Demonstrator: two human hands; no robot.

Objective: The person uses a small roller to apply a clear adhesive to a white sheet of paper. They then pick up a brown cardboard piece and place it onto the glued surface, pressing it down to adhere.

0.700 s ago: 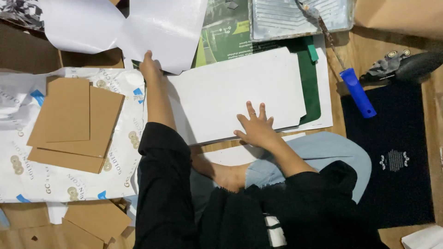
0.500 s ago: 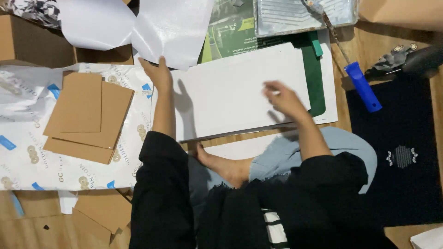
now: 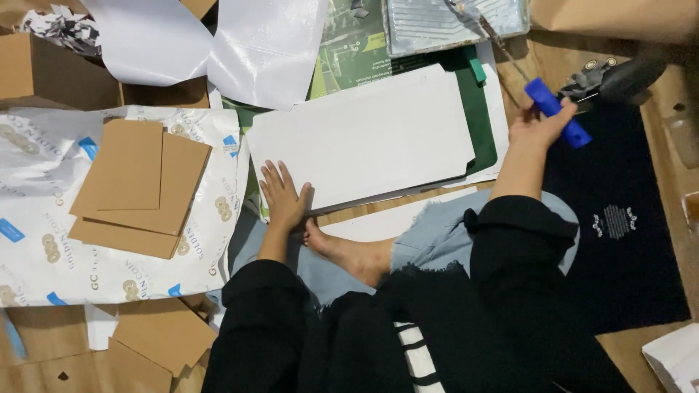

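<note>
Here, the left hand point(image 3: 282, 195) lies flat and open on the uncut white board point(image 3: 360, 138) while the right hand point(image 3: 537, 125) closes around the blue-handled tool point(image 3: 557, 113), cutting not yet begun.

Large white printed wrapper sheet point(image 3: 44, 240) spread flat at left, patterned with repeated gold round emblems and small blue rectangular labels, lying under a stack of brown cardboard pieces point(image 3: 138, 185). Green printed rectangular package sheet point(image 3: 353, 51) at top centre, partly tucked under a curled white paper sheet point(image 3: 266, 47). Silvery grey ribbed flat packet point(image 3: 437, 22) just right of it, at the top edge. Small white emblem printed on the dark navy mat point(image 3: 615, 222) at right.
</note>
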